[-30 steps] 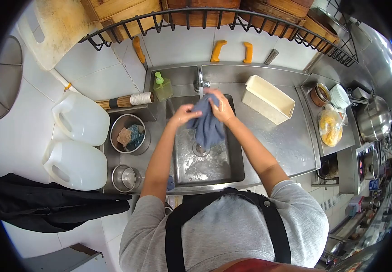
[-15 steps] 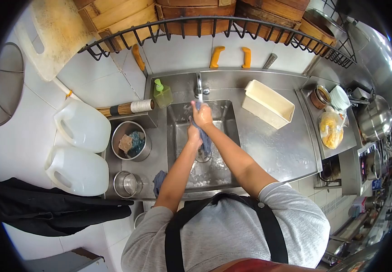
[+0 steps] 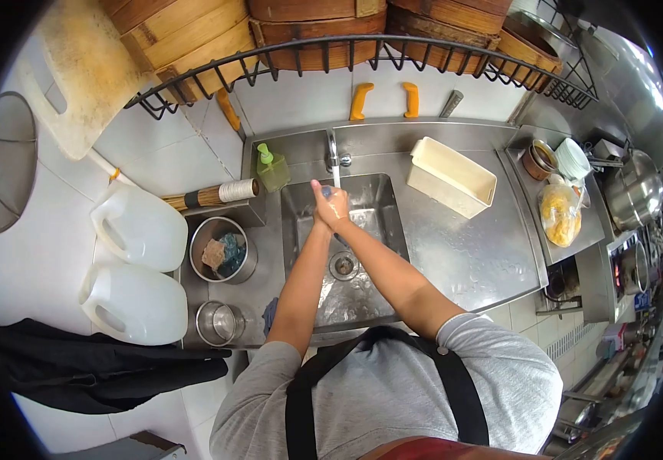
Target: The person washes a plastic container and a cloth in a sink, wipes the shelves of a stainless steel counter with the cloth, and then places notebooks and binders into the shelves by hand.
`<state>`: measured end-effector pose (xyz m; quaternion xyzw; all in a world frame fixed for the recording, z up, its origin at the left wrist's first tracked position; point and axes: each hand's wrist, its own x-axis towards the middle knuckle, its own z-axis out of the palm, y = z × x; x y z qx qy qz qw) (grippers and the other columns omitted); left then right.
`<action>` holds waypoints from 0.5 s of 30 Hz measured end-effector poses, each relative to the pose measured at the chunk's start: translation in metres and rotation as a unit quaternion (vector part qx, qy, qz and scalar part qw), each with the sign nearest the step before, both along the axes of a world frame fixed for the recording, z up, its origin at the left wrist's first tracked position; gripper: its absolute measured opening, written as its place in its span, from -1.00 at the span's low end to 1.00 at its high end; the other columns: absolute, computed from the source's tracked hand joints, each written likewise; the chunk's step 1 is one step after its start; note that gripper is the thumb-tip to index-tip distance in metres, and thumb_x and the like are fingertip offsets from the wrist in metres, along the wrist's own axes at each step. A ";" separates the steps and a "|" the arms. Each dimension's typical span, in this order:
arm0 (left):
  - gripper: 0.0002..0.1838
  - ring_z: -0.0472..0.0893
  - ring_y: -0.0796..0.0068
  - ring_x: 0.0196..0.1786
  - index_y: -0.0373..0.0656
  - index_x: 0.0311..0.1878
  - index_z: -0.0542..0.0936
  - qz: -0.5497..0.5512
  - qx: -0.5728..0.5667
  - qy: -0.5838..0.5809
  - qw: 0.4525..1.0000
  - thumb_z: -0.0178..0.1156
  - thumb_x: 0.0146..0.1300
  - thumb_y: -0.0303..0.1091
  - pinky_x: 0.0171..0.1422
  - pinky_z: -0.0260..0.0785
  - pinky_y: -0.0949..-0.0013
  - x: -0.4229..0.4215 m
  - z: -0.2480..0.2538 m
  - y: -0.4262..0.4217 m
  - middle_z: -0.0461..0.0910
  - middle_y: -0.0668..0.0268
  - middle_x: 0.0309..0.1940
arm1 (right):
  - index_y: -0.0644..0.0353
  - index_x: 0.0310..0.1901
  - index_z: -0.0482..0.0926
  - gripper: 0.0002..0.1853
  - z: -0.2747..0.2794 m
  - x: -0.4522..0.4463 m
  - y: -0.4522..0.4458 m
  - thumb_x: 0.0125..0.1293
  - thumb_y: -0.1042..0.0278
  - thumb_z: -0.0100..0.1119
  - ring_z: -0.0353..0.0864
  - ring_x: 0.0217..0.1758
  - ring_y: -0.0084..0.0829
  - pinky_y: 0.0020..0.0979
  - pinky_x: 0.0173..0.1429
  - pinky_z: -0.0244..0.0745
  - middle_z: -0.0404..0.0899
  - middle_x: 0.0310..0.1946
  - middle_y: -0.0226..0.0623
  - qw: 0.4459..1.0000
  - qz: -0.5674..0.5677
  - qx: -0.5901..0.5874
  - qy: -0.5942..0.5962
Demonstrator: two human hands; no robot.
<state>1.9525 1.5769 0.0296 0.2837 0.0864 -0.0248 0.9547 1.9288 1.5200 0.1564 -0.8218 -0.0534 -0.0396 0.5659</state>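
Both my hands are together over the steel sink (image 3: 297, 253), below the tap (image 3: 333, 149), which pours a stream of water. My right hand (image 3: 336, 205) is closed round a bunched blue-grey cloth (image 3: 327, 192); a bit of the cloth shows above the fingers and a little more beneath the wrist. My left hand (image 3: 320, 218) presses against the right one, also closed on the cloth, with most of its fingers hidden. The drain (image 3: 344, 266) lies below my forearms.
A cream rectangular tub (image 3: 454, 180) sits on the right counter. To the left stand a green-topped soap bottle (image 3: 273, 170), a steel pot with scrubbing pads (image 3: 224, 249), a small steel cup (image 3: 216, 323) and two white plastic jugs (image 3: 136, 303). Bamboo steamers (image 3: 316, 38) fill the rack above.
The cloth hung down between my hands; now it is bunched inside them. My left hand has come up against the right, and the drain shows more fully.
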 end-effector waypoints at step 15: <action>-0.39 0.44 0.50 -0.31 -0.27 -0.35 0.55 0.013 0.449 -0.063 0.891 -0.14 0.26 0.19 -0.15 0.29 0.33 -0.009 0.085 0.020 0.51 0.36 -0.42 | 0.31 -0.29 0.53 -0.50 0.035 0.011 -0.073 0.31 -0.05 -0.19 0.51 -0.20 -0.12 -0.23 -0.10 0.35 0.55 -0.31 -0.06 0.938 0.309 -0.150 -0.040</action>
